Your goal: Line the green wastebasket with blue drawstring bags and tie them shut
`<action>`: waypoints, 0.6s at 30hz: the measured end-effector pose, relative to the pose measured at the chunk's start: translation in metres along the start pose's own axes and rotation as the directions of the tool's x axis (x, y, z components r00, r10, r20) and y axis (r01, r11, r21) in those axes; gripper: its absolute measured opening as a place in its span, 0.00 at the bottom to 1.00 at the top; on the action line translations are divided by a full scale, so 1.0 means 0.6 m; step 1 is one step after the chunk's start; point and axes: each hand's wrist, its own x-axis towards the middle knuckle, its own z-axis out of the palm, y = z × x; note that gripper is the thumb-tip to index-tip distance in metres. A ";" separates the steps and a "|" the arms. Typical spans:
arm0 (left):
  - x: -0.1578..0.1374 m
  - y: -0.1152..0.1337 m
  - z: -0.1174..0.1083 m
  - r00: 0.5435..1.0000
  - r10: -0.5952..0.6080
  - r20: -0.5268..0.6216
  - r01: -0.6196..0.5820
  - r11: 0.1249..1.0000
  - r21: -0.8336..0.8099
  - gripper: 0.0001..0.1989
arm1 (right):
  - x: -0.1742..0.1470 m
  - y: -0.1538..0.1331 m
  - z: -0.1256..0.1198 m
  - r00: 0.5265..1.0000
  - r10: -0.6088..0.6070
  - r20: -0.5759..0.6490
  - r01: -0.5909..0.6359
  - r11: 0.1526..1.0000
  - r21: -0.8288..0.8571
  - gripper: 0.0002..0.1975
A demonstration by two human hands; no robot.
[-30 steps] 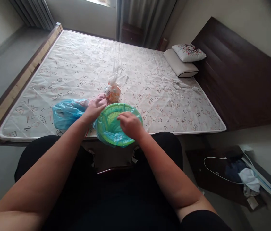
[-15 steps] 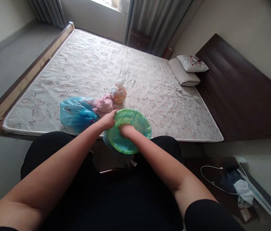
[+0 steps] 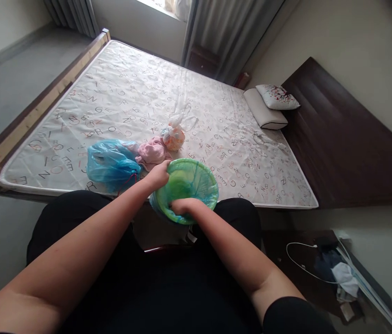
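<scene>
A green mesh wastebasket (image 3: 210,185), lined with a thin blue plastic bag (image 3: 201,174), is tilted with its mouth toward me at the mattress edge, between my knees. My left hand (image 3: 160,174) is closed around its rim on the upper left. Inside the mouth, my right hand (image 3: 183,207) has its fingers curled against the liner near the lower wall. What those fingers hold, if anything, is hidden. Just beyond my left forearm lie a blue plastic bag bundle (image 3: 110,162), a pink cloth (image 3: 152,152) and a knotted white-and-orange plastic bag (image 3: 174,137).
The bare mattress (image 3: 140,88) with printed letters spreads ahead. Two pillows (image 3: 267,109) rest by the dark headboard (image 3: 338,144) on the right. At lower right, a nightstand (image 3: 279,269) carries a white cable (image 3: 288,255) and cloths (image 3: 345,276).
My right hand has moved down and toward me inside the wastebasket, from its middle to the lower wall. My left hand keeps its grip on the rim. The view has shifted slightly.
</scene>
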 end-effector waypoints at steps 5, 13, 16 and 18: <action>0.001 0.000 0.005 1.000 -0.002 -0.026 0.001 0.998 -0.066 0.33 | 0.011 0.020 -0.048 0.996 0.064 -0.069 -0.067 0.997 -0.040 0.19; 0.001 0.006 0.011 0.994 0.006 -0.109 -0.021 0.990 -0.141 0.32 | 0.024 0.045 -0.083 0.991 0.100 0.090 -0.099 0.995 -0.014 0.10; 0.005 0.004 0.010 0.989 -0.058 -0.136 0.034 0.984 -0.174 0.30 | 0.020 0.046 -0.142 0.998 -0.067 -0.011 0.068 0.972 0.225 0.09; 0.009 0.002 0.008 0.984 -0.109 -0.144 0.083 0.981 -0.177 0.30 | 0.029 0.045 -0.194 0.969 -0.184 -0.162 0.242 0.824 0.512 0.11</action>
